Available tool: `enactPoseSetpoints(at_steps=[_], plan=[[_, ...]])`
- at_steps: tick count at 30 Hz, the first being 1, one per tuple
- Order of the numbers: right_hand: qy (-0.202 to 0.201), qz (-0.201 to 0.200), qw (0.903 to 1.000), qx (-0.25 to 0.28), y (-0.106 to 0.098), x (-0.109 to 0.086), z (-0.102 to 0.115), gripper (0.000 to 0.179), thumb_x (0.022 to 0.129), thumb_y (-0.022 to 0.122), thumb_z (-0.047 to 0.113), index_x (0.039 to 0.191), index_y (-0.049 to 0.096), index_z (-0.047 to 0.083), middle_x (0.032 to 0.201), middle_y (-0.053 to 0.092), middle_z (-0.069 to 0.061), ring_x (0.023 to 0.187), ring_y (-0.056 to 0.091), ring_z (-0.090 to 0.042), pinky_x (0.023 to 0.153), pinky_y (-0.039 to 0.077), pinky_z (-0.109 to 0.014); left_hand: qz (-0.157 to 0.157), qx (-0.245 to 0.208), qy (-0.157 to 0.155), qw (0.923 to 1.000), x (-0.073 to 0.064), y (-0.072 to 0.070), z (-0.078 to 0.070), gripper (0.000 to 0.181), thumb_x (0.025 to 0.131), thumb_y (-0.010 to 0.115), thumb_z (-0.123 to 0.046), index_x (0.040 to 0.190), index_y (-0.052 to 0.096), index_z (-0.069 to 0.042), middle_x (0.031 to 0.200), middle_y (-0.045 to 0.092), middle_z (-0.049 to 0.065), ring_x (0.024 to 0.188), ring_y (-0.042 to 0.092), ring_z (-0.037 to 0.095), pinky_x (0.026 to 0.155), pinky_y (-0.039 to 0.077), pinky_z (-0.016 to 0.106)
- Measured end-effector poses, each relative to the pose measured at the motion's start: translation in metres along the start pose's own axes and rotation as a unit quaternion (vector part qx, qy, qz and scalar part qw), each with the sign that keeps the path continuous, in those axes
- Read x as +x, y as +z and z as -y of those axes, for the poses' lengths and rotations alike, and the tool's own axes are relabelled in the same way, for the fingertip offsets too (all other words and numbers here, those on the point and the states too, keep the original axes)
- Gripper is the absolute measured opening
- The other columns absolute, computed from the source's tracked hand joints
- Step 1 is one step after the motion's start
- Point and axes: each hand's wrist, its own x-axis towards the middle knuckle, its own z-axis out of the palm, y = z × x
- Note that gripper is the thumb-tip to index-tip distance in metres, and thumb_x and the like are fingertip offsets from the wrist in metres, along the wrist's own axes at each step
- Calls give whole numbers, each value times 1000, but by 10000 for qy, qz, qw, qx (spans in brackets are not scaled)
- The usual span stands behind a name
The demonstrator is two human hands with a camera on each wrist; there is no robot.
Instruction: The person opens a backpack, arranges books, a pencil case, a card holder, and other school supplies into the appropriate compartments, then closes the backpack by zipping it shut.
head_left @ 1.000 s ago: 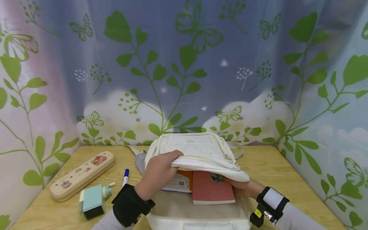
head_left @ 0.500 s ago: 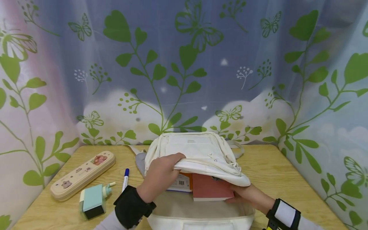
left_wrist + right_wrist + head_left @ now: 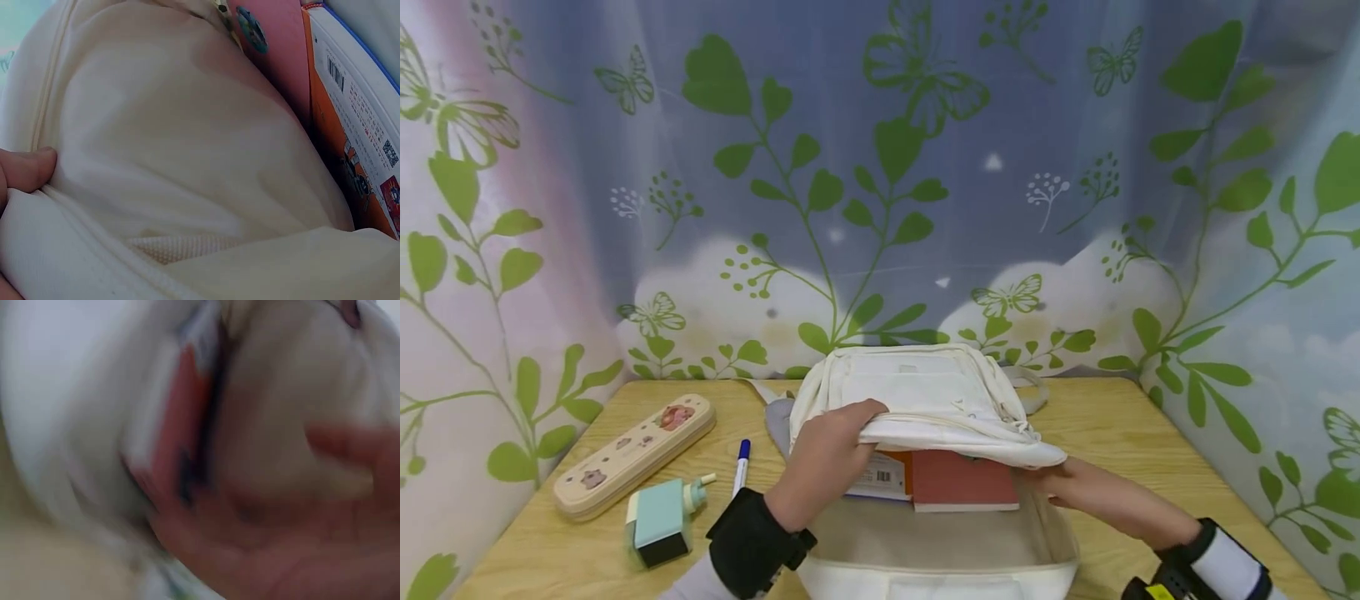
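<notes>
A cream backpack (image 3: 917, 379) lies on the table with its main opening facing the person. The left hand (image 3: 829, 454) pinches the edge of its raised upper panel between thumb and fingers; the left wrist view shows the thumb (image 3: 30, 170) on the seam. Inside stand a red book (image 3: 966, 483) and, to its left, an orange-and-white book (image 3: 880, 477) with a barcode. At the right side of the opening is the right hand (image 3: 1101, 496), fingertips partly hidden under the panel. In the blurred right wrist view, its thumb is spread away from the fingers, near the red book.
Left of the backpack lie a cream pencil case (image 3: 636, 458) with cartoon pictures, a mint-green boxy item with a spout (image 3: 661, 517) and a blue-capped marker (image 3: 741, 467). A patterned curtain (image 3: 880, 183) hangs behind the wooden table (image 3: 1097, 417).
The red book has gone deeper into the backpack, under the panel. The right hand has come away from it and drawn back to the right; the left hand keeps its pinch on the panel.
</notes>
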Motion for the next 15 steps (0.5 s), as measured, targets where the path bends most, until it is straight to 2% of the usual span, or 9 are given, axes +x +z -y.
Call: enactPoseSetpoints(at_steps=[2, 4, 6, 7, 8, 10, 13, 15], plan=[[-141, 252, 9972, -694, -8, -16, 3, 54, 99, 45, 32, 135, 41, -7, 137, 41, -32, 123, 42, -48, 95, 39, -59, 63, -59, -60, 9999, 0, 1, -1, 22, 81, 65, -3, 99, 67, -16, 97, 71, -3, 86, 67, 9, 69, 52, 25], [-385, 328, 9910, -1240, -13, -31, 6, 43, 99, 45, 28, 120, 56, -8, 119, 58, -27, 106, 58, -40, 85, 48, -51, 122, -108, -138, 9998, -1, 2, -2, 21, 81, 65, -5, 99, 68, -17, 97, 71, -4, 85, 67, 8, 68, 51, 24], [-688, 84, 9843, -1621, -13, -42, 12, 35, 98, 48, 26, 107, 63, -3, 102, 66, -16, 91, 64, -24, 74, 52, -40, 156, -173, -202, 9995, -1, 2, -2, 21, 81, 65, -5, 98, 68, -18, 96, 71, -5, 83, 67, 8, 67, 50, 21], [-844, -168, 9790, -1849, -11, -46, 18, 31, 98, 48, 27, 105, 64, 1, 100, 67, -10, 88, 64, -19, 72, 52, -36, 152, -203, -214, 9995, -1, 2, -2, 21, 81, 66, -5, 98, 68, -18, 95, 71, -5, 82, 67, 7, 66, 49, 20], [-1069, -518, 9694, -2148, -8, -49, 24, 28, 97, 49, 29, 104, 63, 6, 99, 66, -4, 88, 63, -15, 72, 52, -32, 131, -213, -213, 9995, -1, 2, -3, 21, 81, 66, -6, 98, 69, -18, 95, 71, -6, 81, 66, 7, 65, 49, 20], [-1584, -1317, 9368, -2827, 3, -50, 36, 26, 95, 53, 33, 109, 59, 13, 104, 63, 2, 93, 62, -13, 74, 51, -30, 93, -243, -180, 9995, -2, 3, -3, 19, 82, 65, -6, 97, 69, -18, 94, 71, -5, 79, 66, 6, 64, 48, 19], [-2269, -2224, 8679, -3817, 25, -43, 49, 47, 87, 63, 39, 127, 50, 17, 123, 56, 1, 112, 56, -20, 85, 50, -37, 131, -345, -129, 9992, -2, 4, -5, 17, 83, 65, -6, 96, 69, -17, 95, 71, -5, 78, 65, 6, 63, 47, 18], [-2654, -2491, 8253, -4317, 40, -32, 51, 68, 81, 70, 39, 138, 40, 16, 134, 49, -4, 121, 50, -24, 91, 47, -43, 210, -447, -132, 9987, -2, 6, -7, 17, 84, 64, -5, 96, 69, -16, 95, 71, -4, 79, 65, 7, 64, 47, 19]])
